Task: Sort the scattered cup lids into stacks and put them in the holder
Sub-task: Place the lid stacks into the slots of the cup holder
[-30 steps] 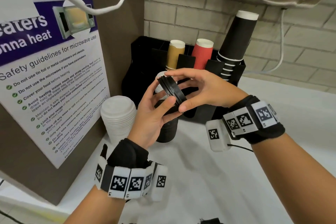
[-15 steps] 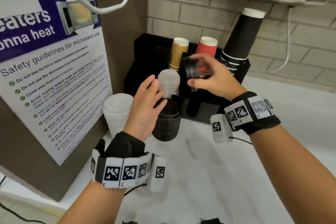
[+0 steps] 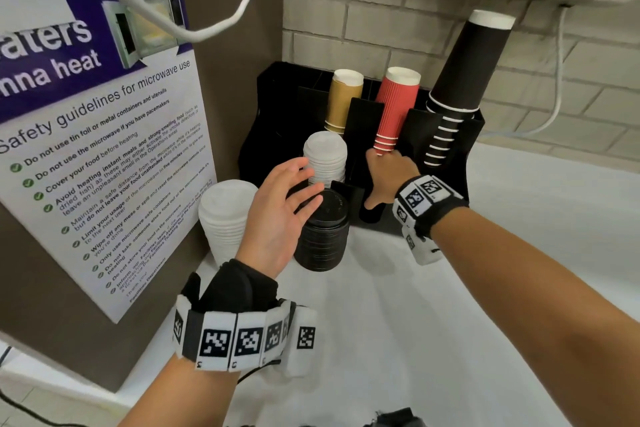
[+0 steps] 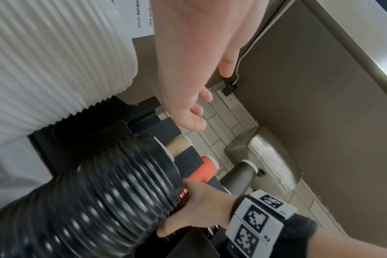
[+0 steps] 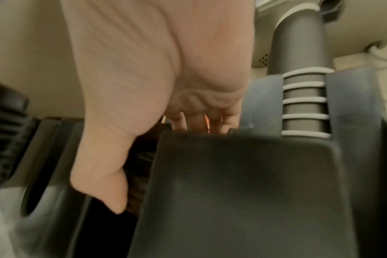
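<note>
My right hand [image 3: 384,177] reaches down into a front slot of the black holder [image 3: 446,180], below the red cups. In the right wrist view its thumb and fingers pinch a small stack of black lids [image 5: 136,176] inside the slot, behind the holder wall [image 5: 243,192]. My left hand [image 3: 287,204] hovers open, holding nothing, beside a tall stack of black lids [image 3: 323,232] on the counter. A white lid stack [image 3: 225,218] stands left of it. More white lids [image 3: 325,156] sit in a holder slot.
Brown cups [image 3: 344,100], red cups [image 3: 396,111] and tall black cups [image 3: 464,80] stand in the holder's back slots. A microwave safety poster [image 3: 97,135] covers the panel on the left, with a white cable [image 3: 242,0] hanging above. The white counter [image 3: 450,322] stretches right.
Both hands held the small black lid stack; the left hand let go and opened. The right hand carried the stack back to the holder and down into the slot.
</note>
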`<move>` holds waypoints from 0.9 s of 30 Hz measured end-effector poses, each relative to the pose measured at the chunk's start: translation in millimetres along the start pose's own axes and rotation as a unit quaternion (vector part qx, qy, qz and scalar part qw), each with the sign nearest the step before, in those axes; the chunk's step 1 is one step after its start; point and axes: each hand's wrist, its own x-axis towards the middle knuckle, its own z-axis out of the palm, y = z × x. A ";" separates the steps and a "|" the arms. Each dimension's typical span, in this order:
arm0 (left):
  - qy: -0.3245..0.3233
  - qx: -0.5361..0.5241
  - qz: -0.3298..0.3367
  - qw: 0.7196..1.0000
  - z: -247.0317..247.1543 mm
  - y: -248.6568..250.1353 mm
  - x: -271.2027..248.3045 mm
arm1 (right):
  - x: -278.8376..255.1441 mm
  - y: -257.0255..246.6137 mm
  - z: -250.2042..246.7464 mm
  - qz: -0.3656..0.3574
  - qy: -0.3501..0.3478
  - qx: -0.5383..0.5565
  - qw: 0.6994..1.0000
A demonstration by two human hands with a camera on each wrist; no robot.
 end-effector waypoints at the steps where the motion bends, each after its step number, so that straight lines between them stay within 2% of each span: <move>1: 0.001 -0.002 0.000 1.000 0.0 -0.3 0.4 | 1.7 -4.3 2.6 -0.002 -0.011 -0.024 1.000; 5: 0.004 -0.011 -0.003 1.000 -1.5 -0.4 1.3 | 7.6 -14.7 15.4 0.003 -0.053 -0.054 0.997; 12: 0.010 -0.020 -0.004 1.000 -3.1 -0.4 -0.8 | 6.5 -13.3 18.2 -0.013 -0.090 0.011 0.996; 16: 0.009 -0.029 -0.004 1.000 -2.5 0.5 -2.6 | 2.1 -11.4 9.7 -0.012 -0.139 0.011 0.990; 18: 0.009 -0.033 -0.001 0.999 -3.3 2.1 -2.9 | -2.3 -9.1 3.2 -0.001 -0.107 0.027 0.994; 20: 0.010 -0.033 0.003 0.999 -5.4 4.3 -2.8 | -8.0 -5.3 -4.4 -0.001 0.013 0.142 0.990; 21: 0.012 -0.031 0.008 0.999 -6.8 5.8 -2.5 | -12.5 -6.1 -9.1 -0.028 0.080 0.235 0.968; 22: 0.014 -0.030 0.012 0.999 -8.3 7.3 -2.3 | -18.4 -8.3 -14.3 -0.073 0.116 0.322 0.937; 23: 0.017 -0.027 0.016 0.999 -9.5 8.5 -2.2 | -25.2 -12.2 -20.1 -0.120 0.104 0.376 0.913; 24: 0.020 -0.025 0.021 0.999 -10.6 9.6 -2.2 | -31.3 -17.2 -23.6 -0.166 0.064 0.384 0.906; 26: 0.025 -0.021 0.028 0.999 -12.3 10.9 -2.4 | -37.1 -28.7 -22.5 -0.223 -0.025 0.324 0.919; 27: 0.028 -0.020 0.030 0.999 -12.8 11.3 -2.6 | -38.2 -33.5 -19.5 -0.233 -0.047 0.293 0.926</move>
